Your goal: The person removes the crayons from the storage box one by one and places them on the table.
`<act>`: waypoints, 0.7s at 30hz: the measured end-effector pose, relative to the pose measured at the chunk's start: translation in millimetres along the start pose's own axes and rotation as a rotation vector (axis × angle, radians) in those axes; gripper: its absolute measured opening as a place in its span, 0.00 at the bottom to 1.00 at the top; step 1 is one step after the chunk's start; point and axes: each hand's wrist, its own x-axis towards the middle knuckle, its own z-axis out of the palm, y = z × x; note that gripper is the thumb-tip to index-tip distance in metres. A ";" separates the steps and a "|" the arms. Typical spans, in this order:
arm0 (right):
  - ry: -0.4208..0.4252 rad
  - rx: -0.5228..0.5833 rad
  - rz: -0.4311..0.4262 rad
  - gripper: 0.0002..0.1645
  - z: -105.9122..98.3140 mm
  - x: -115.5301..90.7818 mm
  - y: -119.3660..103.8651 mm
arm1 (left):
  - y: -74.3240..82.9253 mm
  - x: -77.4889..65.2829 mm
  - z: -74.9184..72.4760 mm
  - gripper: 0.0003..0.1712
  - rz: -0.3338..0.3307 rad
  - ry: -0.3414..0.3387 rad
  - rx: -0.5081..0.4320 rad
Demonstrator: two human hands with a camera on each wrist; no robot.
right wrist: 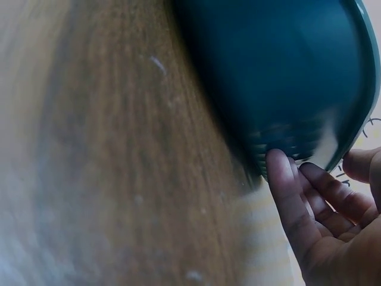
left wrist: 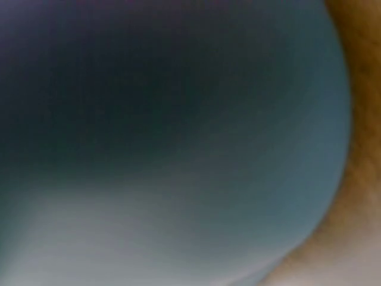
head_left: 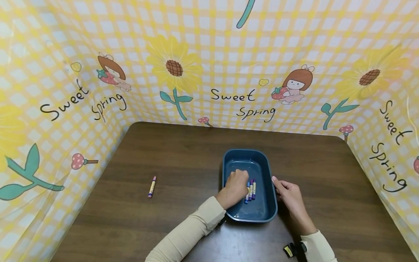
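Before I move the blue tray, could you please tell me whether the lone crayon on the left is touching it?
Apart: the head view shows the lone crayon lying left of the blue tray, with tabletop visible between them.

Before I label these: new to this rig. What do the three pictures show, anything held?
No robot here: a person works bare-handed. The wide picture comes from a head camera, the others from each wrist; the left wrist one is mostly blur. On the brown table sit a blue tray with crayons inside and, off to its left, a lone crayon. The left hand reaches into the tray; its grip is hidden, so I can't tell if it holds anything. The right hand touches the tray's outer side.
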 end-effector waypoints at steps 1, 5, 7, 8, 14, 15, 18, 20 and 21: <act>0.003 0.002 -0.001 0.31 0.1 0.2 -0.1 | 0.0 0.5 0.3 0.09 -0.001 0.000 -0.001; 0.008 0.002 -0.002 0.32 0.6 0.6 -0.1 | 0.0 1.6 0.2 0.13 -0.006 -0.009 0.000; 0.008 0.002 -0.003 0.32 1.0 0.9 -0.1 | -0.3 2.0 -0.4 0.16 -0.004 -0.009 0.001; 0.007 0.002 -0.004 0.32 1.3 1.1 0.1 | -0.6 1.9 -0.9 0.18 -0.002 -0.009 0.003; 0.009 0.013 -0.005 0.32 2.9 2.6 0.3 | -4.0 2.6 -2.7 0.29 0.008 0.018 -0.009; 0.008 0.015 -0.004 0.32 2.9 2.6 0.3 | -4.6 2.7 -2.9 0.30 0.004 0.017 -0.016; 0.002 0.008 0.000 0.32 1.9 2.0 0.5 | -5.3 2.7 -4.5 0.30 -0.008 0.006 -0.043; 0.003 0.003 0.002 0.32 1.0 1.7 0.9 | -4.8 2.7 -6.8 0.31 -0.015 0.000 -0.079; 0.004 0.000 0.002 0.32 0.7 1.7 1.0 | -4.2 2.8 -8.2 0.31 -0.014 0.000 -0.100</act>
